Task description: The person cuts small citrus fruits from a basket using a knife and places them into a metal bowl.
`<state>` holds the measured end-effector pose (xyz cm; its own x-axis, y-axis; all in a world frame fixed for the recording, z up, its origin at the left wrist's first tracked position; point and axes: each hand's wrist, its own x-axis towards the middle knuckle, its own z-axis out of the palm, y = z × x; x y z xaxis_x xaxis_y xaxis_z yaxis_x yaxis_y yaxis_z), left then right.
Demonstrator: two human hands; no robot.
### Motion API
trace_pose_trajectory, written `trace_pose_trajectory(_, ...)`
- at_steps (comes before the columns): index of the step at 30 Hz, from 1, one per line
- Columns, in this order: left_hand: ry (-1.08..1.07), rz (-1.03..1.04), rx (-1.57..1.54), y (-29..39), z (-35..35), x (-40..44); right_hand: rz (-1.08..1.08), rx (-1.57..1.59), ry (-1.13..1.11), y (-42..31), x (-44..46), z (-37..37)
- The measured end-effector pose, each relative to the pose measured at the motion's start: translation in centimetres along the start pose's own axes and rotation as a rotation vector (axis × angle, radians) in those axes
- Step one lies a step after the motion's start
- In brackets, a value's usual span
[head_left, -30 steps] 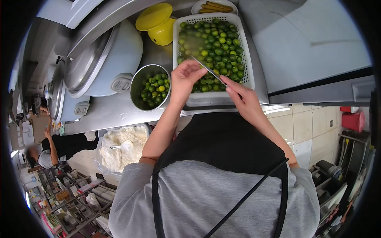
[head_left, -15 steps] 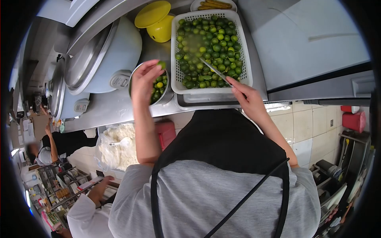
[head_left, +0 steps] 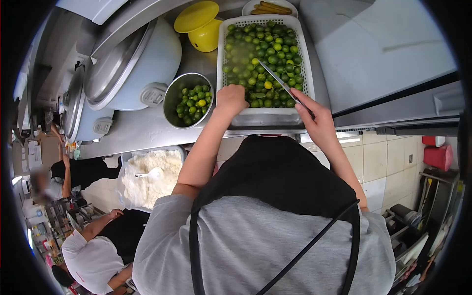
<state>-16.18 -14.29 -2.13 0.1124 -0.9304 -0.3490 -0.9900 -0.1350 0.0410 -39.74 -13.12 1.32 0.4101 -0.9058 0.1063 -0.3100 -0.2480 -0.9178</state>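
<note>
My right hand [head_left: 314, 113] is closed around the handle of a knife [head_left: 278, 77], its blade pointing up and left over the small green limes [head_left: 275, 49]. The limes lie in a white perforated plastic basket [head_left: 311, 69]. At the basket's front left corner is my left hand [head_left: 232, 101], knuckles up and fingers curled down among the limes; anything in them is hidden. To its left stands a round metal pot [head_left: 169, 113] with more limes [head_left: 193, 103] in it, one of them yellow.
A metal tray [head_left: 265, 121] sits under the basket. Large rice cookers [head_left: 157, 64] stand at left, a yellow container [head_left: 204, 37] behind the pot. A plate [head_left: 270, 7] lies beyond the basket. Below the counter is a tub of white grains [head_left: 152, 179]. Two people [head_left: 98, 250] are at left.
My left hand has moved right, from above the pot with a lime in its fingers, to the basket's front left corner. My right hand keeps the knife over the basket.
</note>
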Motion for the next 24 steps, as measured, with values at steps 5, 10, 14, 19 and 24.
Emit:
trace_pose_trajectory(5, 0.047, 0.286, -1.098, -1.5, -0.8, -0.8, 0.111, 0.111, 0.012, 0.0, -0.8, -0.3)
trace_pose_trajectory(10, 0.036, 0.416, -1.850, -0.4, -2.1, -2.3, 0.087, 0.217, 0.014, -0.5, -1.1, 0.6)
trace_pose_trajectory(14, 0.133, 0.370, -1.904, -0.4, -1.4, -2.3, 0.094, 0.213, -0.043, -0.4, -1.3, 1.5)
trace_pose_trajectory(19, 0.287, 0.316, -1.882, -0.3, -1.8, -2.6, -0.041, 0.108, -0.049, 0.1, -1.3, 2.2)
trace_pose_trajectory(24, 0.340, 0.253, -1.838, -0.2, -1.1, -2.4, -0.070, 0.095, -0.005, 0.1, -1.0, 2.5)
